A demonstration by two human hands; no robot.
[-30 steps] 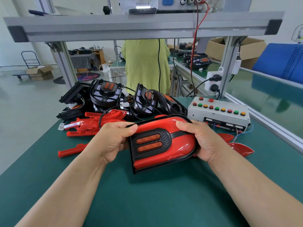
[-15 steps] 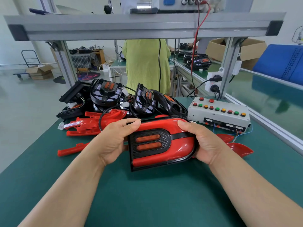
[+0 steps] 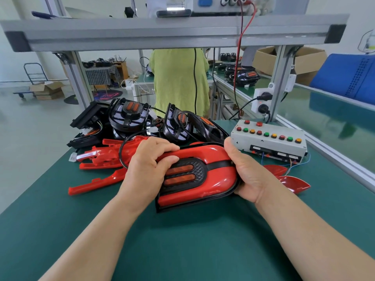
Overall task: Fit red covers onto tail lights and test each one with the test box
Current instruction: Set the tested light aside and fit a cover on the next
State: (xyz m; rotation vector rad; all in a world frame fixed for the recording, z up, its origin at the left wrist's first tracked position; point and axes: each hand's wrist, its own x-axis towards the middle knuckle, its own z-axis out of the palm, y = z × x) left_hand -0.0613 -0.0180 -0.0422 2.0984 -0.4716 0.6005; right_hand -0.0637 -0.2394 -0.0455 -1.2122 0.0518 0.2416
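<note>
A tail light with a red cover [image 3: 215, 171] on it lies tilted just above the green table, held between both hands. My left hand [image 3: 146, 169] grips its left end, fingers over the top edge and thumb by the two orange reflectors. My right hand [image 3: 245, 175] grips the rounded right end, thumb on top. The grey test box [image 3: 269, 142] with red, green and yellow buttons stands behind to the right. Loose red covers [image 3: 101, 157] lie left of my left hand. Several black uncovered tail lights [image 3: 129, 116] are piled behind.
Two dark red lens pieces [image 3: 294, 185] lie right of my right hand. A person in a yellow-green top [image 3: 178, 82] stands behind the bench. An aluminium frame [image 3: 174, 31] spans overhead; a socket strip [image 3: 261, 100] sits on its right post. The bench rail [image 3: 334, 157] runs along the right.
My left hand has slid further over the cover's left end, its thumb now beside the reflectors. The light stays between both hands, shifted slightly.
</note>
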